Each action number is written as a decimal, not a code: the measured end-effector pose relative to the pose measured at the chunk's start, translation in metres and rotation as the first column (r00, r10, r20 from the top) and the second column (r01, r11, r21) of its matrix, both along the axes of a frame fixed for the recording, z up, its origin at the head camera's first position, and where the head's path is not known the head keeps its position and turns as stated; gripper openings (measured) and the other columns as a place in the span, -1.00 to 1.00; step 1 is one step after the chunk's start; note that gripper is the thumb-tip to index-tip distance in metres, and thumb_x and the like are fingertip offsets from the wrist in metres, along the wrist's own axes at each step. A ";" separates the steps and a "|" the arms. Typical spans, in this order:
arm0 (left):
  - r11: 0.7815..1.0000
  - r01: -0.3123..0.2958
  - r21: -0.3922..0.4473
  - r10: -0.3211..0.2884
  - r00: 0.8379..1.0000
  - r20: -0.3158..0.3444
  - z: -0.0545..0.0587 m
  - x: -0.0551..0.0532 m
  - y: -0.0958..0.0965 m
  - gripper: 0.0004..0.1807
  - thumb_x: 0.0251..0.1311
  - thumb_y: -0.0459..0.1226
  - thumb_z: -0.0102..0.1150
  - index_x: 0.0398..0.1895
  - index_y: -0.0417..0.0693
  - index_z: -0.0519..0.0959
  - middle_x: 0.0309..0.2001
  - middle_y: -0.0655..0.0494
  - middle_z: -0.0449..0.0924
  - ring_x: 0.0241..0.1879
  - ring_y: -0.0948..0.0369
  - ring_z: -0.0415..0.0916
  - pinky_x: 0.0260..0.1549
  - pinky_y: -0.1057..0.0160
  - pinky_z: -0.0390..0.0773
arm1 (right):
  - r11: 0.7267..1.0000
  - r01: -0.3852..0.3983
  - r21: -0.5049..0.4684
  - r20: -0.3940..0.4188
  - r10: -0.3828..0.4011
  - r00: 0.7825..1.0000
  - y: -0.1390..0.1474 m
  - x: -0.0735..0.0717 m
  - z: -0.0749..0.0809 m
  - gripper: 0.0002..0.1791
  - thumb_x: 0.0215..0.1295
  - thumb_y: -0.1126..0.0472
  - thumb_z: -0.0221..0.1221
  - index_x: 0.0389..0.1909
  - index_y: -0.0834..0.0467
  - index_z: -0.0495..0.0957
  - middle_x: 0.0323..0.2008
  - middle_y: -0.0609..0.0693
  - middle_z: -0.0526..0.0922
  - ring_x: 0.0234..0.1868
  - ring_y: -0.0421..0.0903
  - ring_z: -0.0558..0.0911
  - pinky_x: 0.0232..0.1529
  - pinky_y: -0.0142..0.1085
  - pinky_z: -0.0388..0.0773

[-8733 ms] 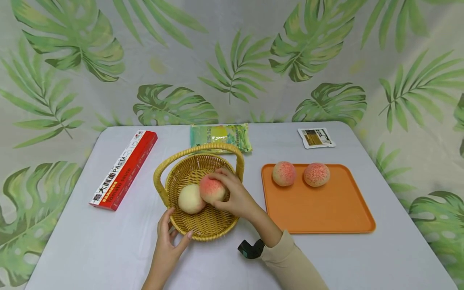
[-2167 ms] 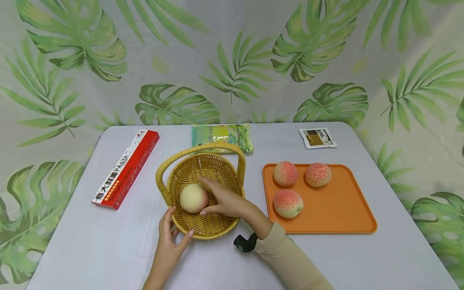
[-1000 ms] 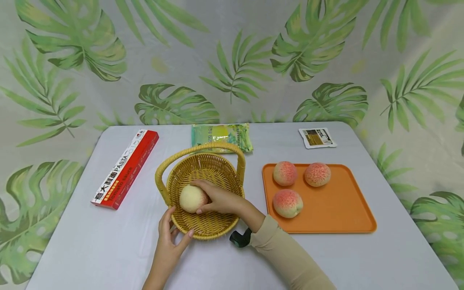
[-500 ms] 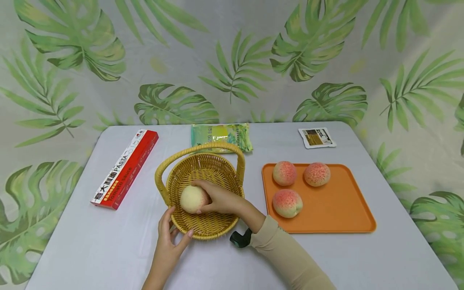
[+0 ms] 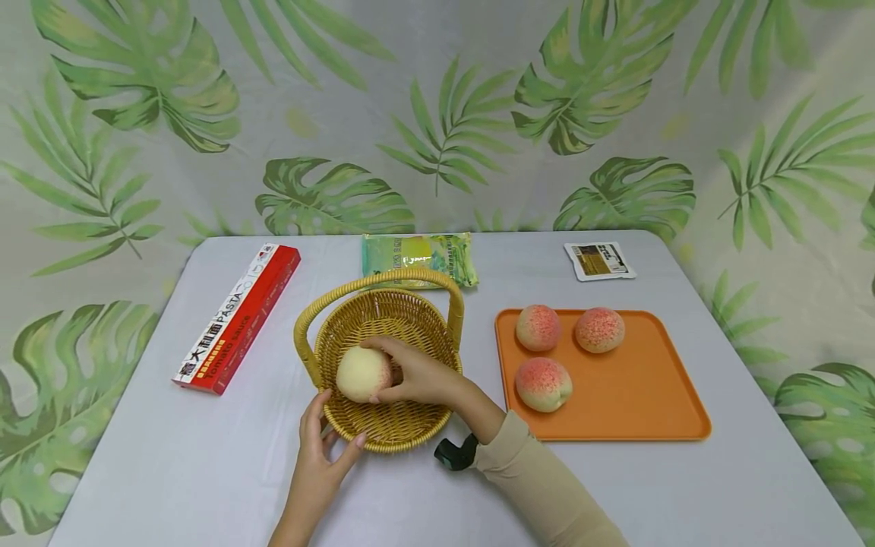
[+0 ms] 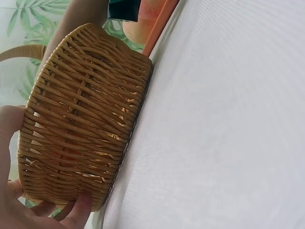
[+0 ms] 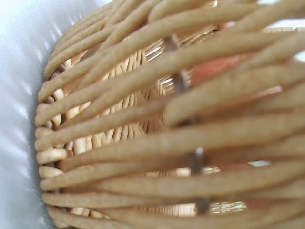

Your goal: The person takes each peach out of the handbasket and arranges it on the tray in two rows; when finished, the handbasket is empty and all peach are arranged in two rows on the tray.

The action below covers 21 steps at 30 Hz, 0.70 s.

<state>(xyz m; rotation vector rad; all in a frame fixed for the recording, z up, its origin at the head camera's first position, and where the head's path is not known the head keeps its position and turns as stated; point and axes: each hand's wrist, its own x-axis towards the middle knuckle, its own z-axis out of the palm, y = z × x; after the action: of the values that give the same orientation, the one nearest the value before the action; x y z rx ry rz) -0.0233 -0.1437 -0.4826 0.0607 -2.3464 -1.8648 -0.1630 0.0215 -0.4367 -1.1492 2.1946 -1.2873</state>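
In the head view, a pale peach point(image 5: 362, 374) with a pink flank lies in the round wicker basket point(image 5: 383, 304). My right hand point(image 5: 417, 376) reaches over the basket's right rim and grips this peach from the right, thumb on its near side and fingers over its far side. My left hand point(image 5: 319, 448) holds the basket's near-left rim, with thumb and fingers spread along the wall. The left wrist view shows its fingertips point(image 6: 82, 206) against the woven side. Close-up wicker strands point(image 7: 143, 138) fill the right wrist view, where the right hand is hidden.
To the right, an orange tray point(image 5: 636, 403) carries three pink peaches point(image 5: 543, 384). A red pasta box point(image 5: 239, 319) lies on the left. Behind the basket's arched handle point(image 5: 383, 275) is a green packet point(image 5: 420, 258); a small white pouch point(image 5: 598, 260) lies at back right.
Since the oldest frame, one peach has gone from the basket to the tray. My right hand has returned and closed on the remaining peach, which has shifted slightly left. The left hand stays put.
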 end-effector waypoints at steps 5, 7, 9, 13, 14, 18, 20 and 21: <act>1.000 -0.003 0.001 0.003 1.000 0.004 0.001 0.000 0.000 -0.12 0.05 -0.31 0.26 0.35 -0.03 -0.08 0.31 0.00 -0.17 0.20 -0.03 0.01 0.00 0.58 0.22 | 0.998 0.007 -0.058 -0.070 -0.011 0.997 0.005 0.005 0.006 -0.17 -0.07 0.10 0.38 0.25 0.10 0.20 0.20 -0.01 0.26 0.15 -0.15 0.30 0.00 -0.29 0.40; 1.000 -0.003 -0.005 0.003 1.000 -0.001 0.001 0.000 0.000 -0.12 0.05 -0.32 0.26 0.35 -0.04 -0.08 0.31 -0.01 -0.17 0.20 -0.03 0.01 0.00 0.58 0.22 | 0.997 0.026 -0.068 -0.130 -0.035 0.991 0.011 0.009 0.009 -0.17 -0.09 0.08 0.38 0.24 0.09 0.22 0.20 -0.04 0.28 0.17 -0.17 0.28 0.05 -0.23 0.36; 1.000 -0.004 -0.007 0.004 1.000 -0.006 0.000 0.000 0.000 -0.11 0.04 -0.32 0.26 0.35 -0.05 -0.08 0.31 -0.01 -0.17 0.20 -0.04 0.01 0.01 0.58 0.21 | 0.992 0.038 -0.119 -0.143 -0.055 0.988 0.018 0.014 0.013 -0.17 -0.11 0.13 0.39 0.23 0.08 0.23 0.19 -0.04 0.28 0.17 -0.15 0.29 0.02 -0.20 0.39; 1.000 -0.006 -0.012 0.006 1.000 -0.007 0.000 0.000 0.000 -0.11 0.04 -0.30 0.26 0.35 -0.04 -0.08 0.31 0.00 -0.17 0.20 -0.04 0.01 0.03 0.50 0.24 | 0.963 0.079 -0.257 -0.145 -0.120 0.982 0.039 0.031 0.032 -0.20 -0.17 0.28 0.38 0.18 0.19 0.26 0.16 0.08 0.28 0.13 -0.04 0.32 -0.11 -0.19 0.49; 1.000 -0.005 -0.009 0.005 1.000 -0.007 0.000 -0.001 0.000 -0.11 0.04 -0.30 0.27 0.35 -0.04 -0.08 0.31 0.00 -0.16 0.20 -0.04 0.02 0.03 0.49 0.24 | 0.951 0.090 -0.295 -0.143 -0.137 0.980 0.045 0.036 0.037 -0.21 -0.19 0.33 0.37 0.16 0.24 0.26 0.15 0.13 0.27 0.12 -0.01 0.32 -0.13 -0.18 0.50; 1.000 0.000 -0.005 0.000 1.000 0.003 -0.001 -0.001 0.000 -0.12 0.06 -0.29 0.25 0.36 0.00 -0.08 0.31 0.02 -0.17 0.20 -0.04 0.01 0.02 0.54 0.22 | 0.908 0.158 -0.387 -0.177 -0.241 0.954 0.073 0.053 0.055 -0.21 -0.30 0.47 0.33 0.09 0.42 0.23 0.10 0.28 0.27 0.11 0.02 0.31 -0.12 -0.19 0.49; 1.000 0.000 -0.004 0.000 1.000 0.012 0.002 0.000 0.000 -0.12 0.06 -0.29 0.25 0.36 0.01 -0.09 0.32 0.02 -0.18 0.20 -0.03 0.01 0.01 0.57 0.20 | 0.885 0.192 -0.424 -0.185 -0.292 0.938 0.088 0.057 0.055 -0.20 -0.33 0.50 0.32 0.08 0.45 0.22 0.08 0.30 0.27 0.10 -0.03 0.31 -0.10 -0.25 0.48; 1.000 -0.002 -0.001 0.002 1.000 0.019 0.005 0.001 0.001 -0.12 0.07 -0.29 0.24 0.36 0.00 -0.09 0.32 0.01 -0.18 0.20 -0.04 0.01 0.01 0.57 0.20 | 0.871 0.204 -0.447 -0.196 -0.318 0.928 0.095 0.058 0.054 -0.21 -0.31 0.47 0.33 0.07 0.48 0.21 0.07 0.32 0.27 0.10 -0.05 0.31 -0.08 -0.28 0.46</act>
<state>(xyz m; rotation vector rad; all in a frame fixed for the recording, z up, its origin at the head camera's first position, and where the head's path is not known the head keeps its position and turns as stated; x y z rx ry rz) -0.0226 -0.1429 -0.4781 0.0801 -2.3591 -1.8700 -0.1050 0.1170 -0.3827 -1.2651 2.4014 -1.8974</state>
